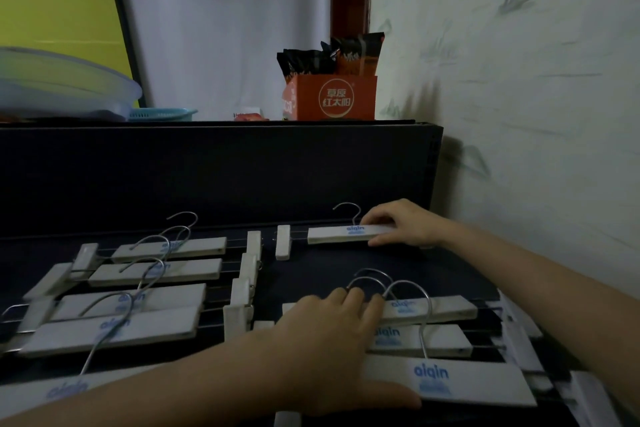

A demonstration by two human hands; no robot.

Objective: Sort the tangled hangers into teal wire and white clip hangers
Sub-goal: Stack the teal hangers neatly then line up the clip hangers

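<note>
The far white clip hanger [341, 234] on the dark bench [311, 263] is pinched at its bar by the right hand [405, 222]. The left hand [332, 350] is laid flat, fingers spread, on the near stack [450, 381]. Another row of hangers [149, 288] is lined up on the left.

On the dark table [311, 267], the right hand [401, 222] pinches one end of a lone white clip hanger [341, 234] at the far edge. The left hand [332, 340] lies flat on a near stack of clip hangers [450, 381] (fingers [355, 298] straight, thumb along the nearest bar). More white hangers [138, 305] lie in a row at the left.
</note>
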